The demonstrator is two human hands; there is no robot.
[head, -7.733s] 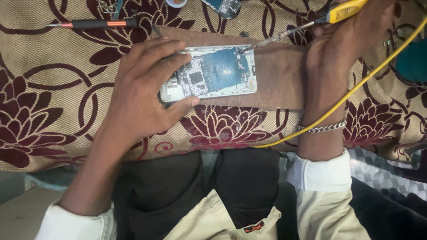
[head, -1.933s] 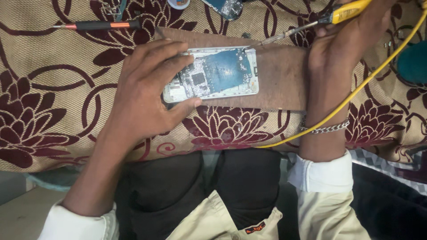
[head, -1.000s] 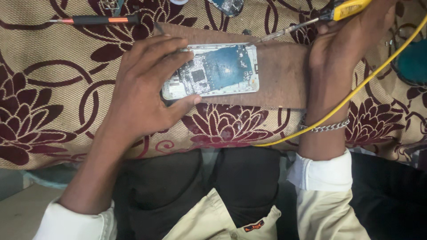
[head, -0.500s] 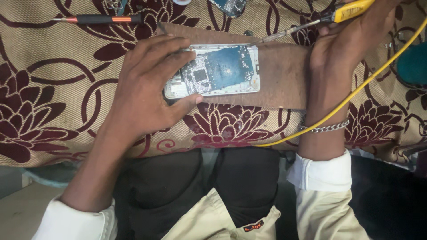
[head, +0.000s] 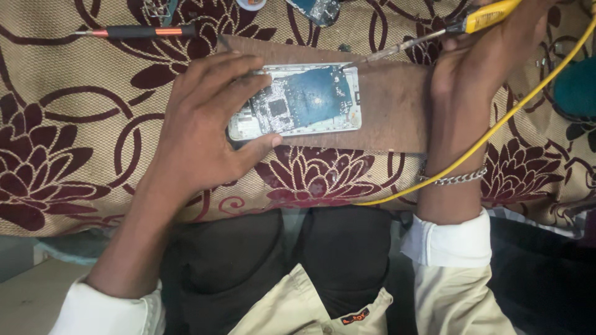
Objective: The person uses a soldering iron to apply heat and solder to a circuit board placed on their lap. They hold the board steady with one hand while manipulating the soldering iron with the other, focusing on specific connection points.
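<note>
An opened phone with its blue circuit board exposed lies on a brown wooden board. My left hand grips the phone's left end, thumb under its lower edge and fingers over the top. My right hand holds a yellow-handled soldering iron; its metal tip touches the phone's top right corner. A yellow cord runs from the iron past my right wrist, which wears a metal bracelet.
The board rests on a beige cloth with maroon flowers. A black and orange screwdriver lies at the top left. Another circuit board sits at the top edge, and a teal object is at the right.
Almost nothing differs. Both hands keep their hold on the phone and the iron; the view shifts only slightly.
</note>
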